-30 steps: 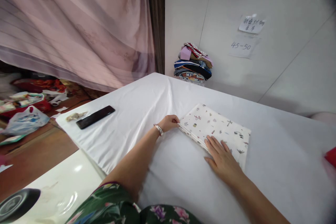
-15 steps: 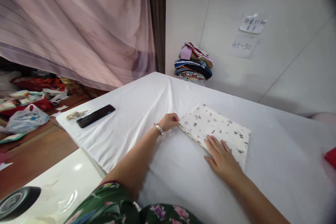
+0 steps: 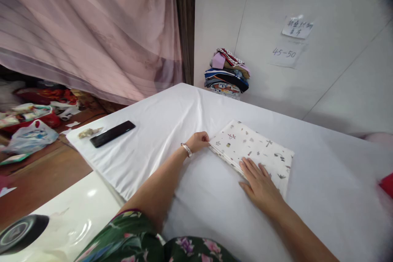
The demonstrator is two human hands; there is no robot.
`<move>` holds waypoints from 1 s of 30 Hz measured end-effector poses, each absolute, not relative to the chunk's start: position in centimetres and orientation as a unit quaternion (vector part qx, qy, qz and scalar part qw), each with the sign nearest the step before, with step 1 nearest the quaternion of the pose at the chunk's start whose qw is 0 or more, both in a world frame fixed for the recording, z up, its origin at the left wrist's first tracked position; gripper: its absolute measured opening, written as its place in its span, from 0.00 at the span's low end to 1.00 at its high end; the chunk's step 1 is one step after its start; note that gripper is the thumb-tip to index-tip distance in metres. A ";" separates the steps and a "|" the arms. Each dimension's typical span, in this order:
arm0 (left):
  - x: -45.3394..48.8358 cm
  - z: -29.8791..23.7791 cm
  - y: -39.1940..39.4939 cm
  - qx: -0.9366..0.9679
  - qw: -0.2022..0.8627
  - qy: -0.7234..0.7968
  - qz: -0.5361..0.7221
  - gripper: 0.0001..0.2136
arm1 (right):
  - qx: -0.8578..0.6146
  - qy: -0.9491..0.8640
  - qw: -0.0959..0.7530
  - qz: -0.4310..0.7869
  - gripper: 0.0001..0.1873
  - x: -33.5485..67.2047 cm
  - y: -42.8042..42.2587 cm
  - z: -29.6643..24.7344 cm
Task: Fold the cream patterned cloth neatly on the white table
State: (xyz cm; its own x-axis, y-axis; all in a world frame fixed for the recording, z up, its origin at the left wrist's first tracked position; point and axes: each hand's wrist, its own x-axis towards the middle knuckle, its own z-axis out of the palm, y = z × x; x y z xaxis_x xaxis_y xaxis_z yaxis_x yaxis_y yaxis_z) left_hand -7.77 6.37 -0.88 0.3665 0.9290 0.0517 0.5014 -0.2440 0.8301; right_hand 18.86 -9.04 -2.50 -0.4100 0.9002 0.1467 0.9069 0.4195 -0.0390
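Note:
A folded white cloth (image 3: 248, 143) with small printed plants and figures lies flat in several layers on the white-covered table (image 3: 172, 114). At its left corner my left hand (image 3: 198, 142), with a bracelet on the wrist, pinches the edge between thumb and curled fingers. My right hand (image 3: 259, 182) rests on the near edge of the cloth, palm down, fingers stretched out and thumb off to the side. The part of the cloth under that palm is hidden.
A black phone (image 3: 113, 134) lies on the table's left, beside a small crumpled bit (image 3: 89, 132). Folded clothes (image 3: 227, 73) are stacked against the wall at the back. A dark round object (image 3: 23, 233) stands lower left; something red (image 3: 387, 185) shows at the right edge.

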 end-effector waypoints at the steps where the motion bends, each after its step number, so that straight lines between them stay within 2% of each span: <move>1: -7.8 -1.0 6.4 0.737 0.375 0.487 0.282 0.04 | -0.538 -0.840 0.073 -0.024 0.30 18.8 -9.1 -2.5; 7: -7.7 -0.2 5.9 0.753 0.348 0.481 0.283 0.04 | -0.535 -0.841 0.079 -0.027 0.31 18.9 -9.0 -2.5; 13: -7.0 0.2 5.1 0.835 0.259 0.367 0.317 0.16 | -0.531 -0.843 0.076 -0.030 0.31 19.0 -8.9 -2.7; 19: -6.7 -1.1 5.6 0.860 0.206 0.371 0.283 0.09 | -0.534 -0.841 0.078 -0.032 0.32 18.9 -8.9 -2.7; 25: -6.6 -0.2 5.3 0.870 0.175 0.371 0.273 0.08 | -0.532 -0.842 0.080 -0.034 0.32 19.0 -8.9 -2.6; 30: -6.8 0.3 5.1 0.869 0.165 0.382 0.267 0.11 | -0.530 -0.844 0.075 -0.039 0.31 19.0 -9.0 -2.6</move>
